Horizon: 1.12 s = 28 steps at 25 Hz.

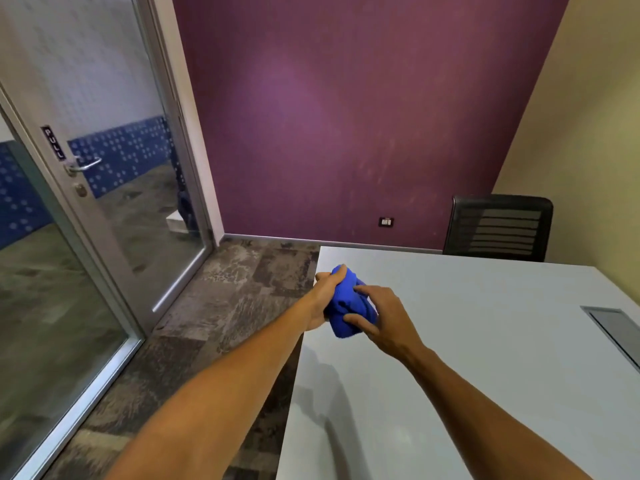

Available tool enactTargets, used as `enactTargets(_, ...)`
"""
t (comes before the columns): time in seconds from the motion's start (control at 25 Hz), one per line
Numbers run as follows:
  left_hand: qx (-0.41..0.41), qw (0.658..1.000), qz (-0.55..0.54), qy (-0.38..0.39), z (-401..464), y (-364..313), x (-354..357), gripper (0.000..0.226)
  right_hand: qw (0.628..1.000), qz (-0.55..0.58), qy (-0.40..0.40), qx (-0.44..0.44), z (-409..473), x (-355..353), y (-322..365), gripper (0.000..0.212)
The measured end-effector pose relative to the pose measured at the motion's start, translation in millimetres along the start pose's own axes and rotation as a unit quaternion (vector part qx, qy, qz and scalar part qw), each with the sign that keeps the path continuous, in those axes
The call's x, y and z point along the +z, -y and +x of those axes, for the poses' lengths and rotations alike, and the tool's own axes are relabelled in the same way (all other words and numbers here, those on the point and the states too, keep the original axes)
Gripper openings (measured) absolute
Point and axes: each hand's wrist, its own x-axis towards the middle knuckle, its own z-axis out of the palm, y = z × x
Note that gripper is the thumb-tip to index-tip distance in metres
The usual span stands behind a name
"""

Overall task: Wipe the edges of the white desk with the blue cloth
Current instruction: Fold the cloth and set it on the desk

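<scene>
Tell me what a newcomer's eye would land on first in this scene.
First, the bunched blue cloth, bright against the pale white desk and gripped by both hands near the desk's far left corner: the left hand closed around it, the right hand pressing its fingers into the folds. Next, the big purple wall straight ahead, then the glass door marked PULL on the left.

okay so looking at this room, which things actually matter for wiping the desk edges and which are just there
Part of the job:
blue cloth, bunched between both hands
white desk
left hand
right hand

Just there:
black chair behind the desk
glass door with a PULL sign
wall socket
desk cable hatch
</scene>
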Motion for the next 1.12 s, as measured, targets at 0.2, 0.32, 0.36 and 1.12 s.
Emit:
enactTargets(0.2,-0.046,0.993,0.097,0.052,-5,9,-10,0.067,0.995,0.047,0.016,0.090,-3,-5,-6,0.022)
enactTargets(0.32,-0.034,0.987,0.151,0.034,-12,13,-12,0.050,0.987,0.050,0.027,0.152,-2,-12,-7,0.013)
enactTargets(0.36,-0.028,0.985,0.165,0.035,-15,14,-13,0.050,0.983,0.064,0.032,0.168,-1,-14,-6,0.013)
enactTargets(1.12,0.118,0.983,0.141,0.013,-42,15,-1,0.023,0.888,0.309,-0.013,0.339,-28,-36,19,0.036)
